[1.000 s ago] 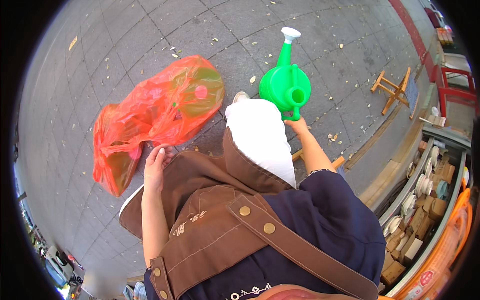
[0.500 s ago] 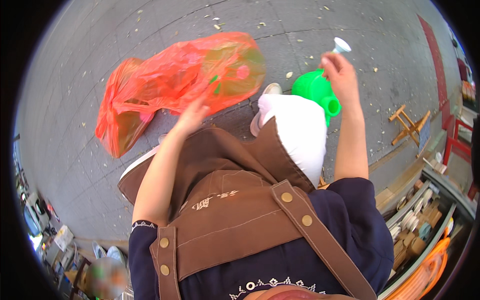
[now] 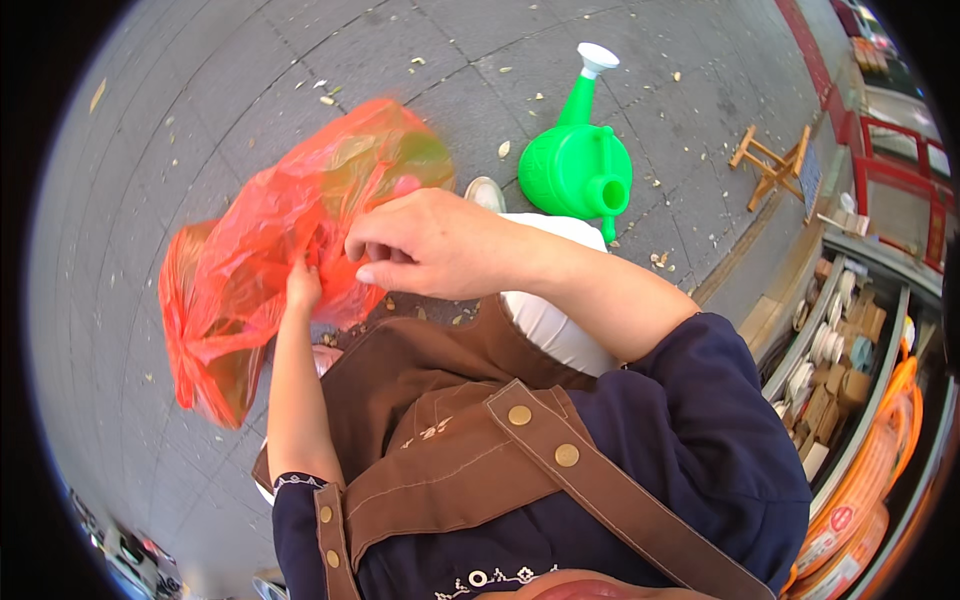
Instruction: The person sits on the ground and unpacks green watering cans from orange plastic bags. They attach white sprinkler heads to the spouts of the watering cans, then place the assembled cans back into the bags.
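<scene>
A large, translucent red plastic bag point(image 3: 255, 225) lies on the pavement to the left, bulging, with greenish and pink shapes showing dimly through it. My left hand point(image 3: 303, 284) grips the near side of this bag, bunching the film in its fingers. Over the bag's right part reaches my right hand point(image 3: 430, 245); its fingers are bent, and a gap shows between them and the thumb, with nothing visible inside. Beyond my knee a bright green watering can point(image 3: 570, 165) with a white sprinkler head point(image 3: 598, 58) stands on the ground, apart from both hands.
Grey paving point(image 3: 440, 60) carries scattered pale leaves. A small wooden folding stool point(image 3: 775, 170) stands at the right. Nearer on that side, a rack point(image 3: 845, 340) holds rolls and small boxes, beside coiled orange hose point(image 3: 870, 470). My brown apron point(image 3: 450, 450) covers my lap.
My right hand has left the watering can's place and swung left over the red bag. My left hand has closed on the bag's film. The bag's right end has sagged inward.
</scene>
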### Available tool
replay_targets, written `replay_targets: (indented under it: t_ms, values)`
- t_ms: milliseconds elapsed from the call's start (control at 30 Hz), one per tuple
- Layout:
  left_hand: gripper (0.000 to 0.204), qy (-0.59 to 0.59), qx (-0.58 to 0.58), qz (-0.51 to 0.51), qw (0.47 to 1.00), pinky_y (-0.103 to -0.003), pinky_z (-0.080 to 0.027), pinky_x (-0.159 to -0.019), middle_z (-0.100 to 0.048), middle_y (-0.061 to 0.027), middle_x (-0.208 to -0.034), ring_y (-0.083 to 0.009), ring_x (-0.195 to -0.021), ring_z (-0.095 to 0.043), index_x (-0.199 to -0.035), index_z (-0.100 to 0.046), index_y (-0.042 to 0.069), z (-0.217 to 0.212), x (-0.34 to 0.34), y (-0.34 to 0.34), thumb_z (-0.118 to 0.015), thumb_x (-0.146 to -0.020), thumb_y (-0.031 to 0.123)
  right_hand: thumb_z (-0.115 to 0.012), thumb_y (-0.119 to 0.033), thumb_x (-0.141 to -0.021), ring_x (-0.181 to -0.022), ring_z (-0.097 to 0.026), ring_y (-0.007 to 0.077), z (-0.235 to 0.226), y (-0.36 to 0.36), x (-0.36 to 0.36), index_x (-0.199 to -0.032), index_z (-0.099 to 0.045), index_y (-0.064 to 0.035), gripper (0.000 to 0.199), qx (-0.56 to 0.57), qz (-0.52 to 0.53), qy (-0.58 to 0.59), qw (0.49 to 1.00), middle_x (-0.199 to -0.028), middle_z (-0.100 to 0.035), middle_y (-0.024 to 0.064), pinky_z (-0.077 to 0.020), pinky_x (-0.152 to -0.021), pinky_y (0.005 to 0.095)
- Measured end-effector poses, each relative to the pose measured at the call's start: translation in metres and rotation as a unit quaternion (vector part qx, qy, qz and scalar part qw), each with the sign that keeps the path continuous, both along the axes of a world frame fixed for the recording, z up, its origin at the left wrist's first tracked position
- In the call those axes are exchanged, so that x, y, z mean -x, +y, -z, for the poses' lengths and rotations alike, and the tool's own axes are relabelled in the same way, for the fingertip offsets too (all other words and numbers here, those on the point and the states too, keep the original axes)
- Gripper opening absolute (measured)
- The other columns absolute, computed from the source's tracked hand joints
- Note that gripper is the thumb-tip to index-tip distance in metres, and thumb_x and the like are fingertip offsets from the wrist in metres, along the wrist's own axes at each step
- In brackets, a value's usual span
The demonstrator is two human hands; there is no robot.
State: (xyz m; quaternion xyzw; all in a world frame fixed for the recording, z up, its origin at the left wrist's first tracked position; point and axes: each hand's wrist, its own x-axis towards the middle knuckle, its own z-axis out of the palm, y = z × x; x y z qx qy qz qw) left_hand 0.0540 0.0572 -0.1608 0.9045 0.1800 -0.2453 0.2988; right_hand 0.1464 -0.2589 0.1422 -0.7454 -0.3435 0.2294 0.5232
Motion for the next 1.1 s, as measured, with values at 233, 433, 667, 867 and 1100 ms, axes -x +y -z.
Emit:
replay_targets:
  t_ms: [233, 433, 667, 867, 1100]
  values:
    - [0.07, 0.095, -0.127, 0.165, 0.973, -0.043, -0.047, -0.087, -0.049, -0.0232, -0.127, -0.0377, -0.107, -0.055, -0.14, -0.029, 0.005, -0.011, -0.008, -0.092, -0.061, -0.083, 0.028, -0.061, -0.015, -0.084, -0.069, -0.061, 0.0265, 0.003, -0.014, -0.012, -0.096, -0.057, -0.0011, 0.019, 0.018, -0.006, 0.049, 0.999, -0.075, -0.06, 0.0116, -0.0473, -0.063, 0.0362]
    - [0.07, 0.141, -0.097, 0.177, 0.969, -0.043, -0.047, -0.087, -0.048, -0.0229, -0.127, -0.0385, -0.106, -0.055, -0.14, -0.029, 0.005, 0.011, -0.001, -0.105, -0.062, -0.082, 0.029, -0.061, -0.018, -0.086, -0.07, -0.06, 0.0265, 0.004, -0.017, -0.019, -0.098, -0.056, -0.0022, 0.02, 0.015, -0.016, 0.073, 0.997, -0.077, -0.059, 0.0107, -0.047, -0.063, 0.0365]
    - [0.07, 0.155, -0.066, 0.159, 0.973, -0.044, -0.047, -0.086, -0.047, -0.0226, -0.128, -0.0393, -0.105, -0.055, -0.139, -0.03, 0.005, 0.037, 0.003, -0.116, -0.063, -0.082, 0.029, -0.061, -0.019, -0.086, -0.078, -0.062, 0.0264, 0.007, -0.018, -0.02, -0.104, -0.057, -0.0031, 0.024, 0.049, -0.016, 0.072, 0.996, -0.088, -0.061, 0.0115, -0.0495, -0.068, 0.0365]
    - [0.071, 0.063, -0.077, 0.106, 0.989, -0.044, -0.047, -0.085, -0.046, -0.0224, -0.128, -0.0401, -0.104, -0.055, -0.139, -0.031, 0.005, 0.043, 0.009, -0.14, -0.064, -0.081, 0.029, -0.062, -0.02, -0.086, -0.084, -0.063, 0.0268, 0.011, -0.012, -0.02, -0.109, -0.056, -0.004, 0.029, 0.078, -0.035, 0.062, 0.994, -0.094, -0.062, 0.0124, -0.0506, -0.073, 0.0378]
    - [0.071, -0.13, -0.066, 0.068, 0.987, -0.044, -0.047, -0.085, -0.045, -0.0221, -0.128, -0.041, -0.103, -0.054, -0.138, -0.031, 0.005, 0.052, 0.017, -0.144, -0.065, -0.08, 0.029, -0.061, -0.02, -0.086, -0.081, -0.063, 0.0274, 0.007, -0.005, -0.021, -0.109, -0.056, -0.0044, 0.028, 0.105, -0.056, 0.081, 0.99, -0.091, -0.061, 0.0123, -0.0506, -0.071, 0.0379]
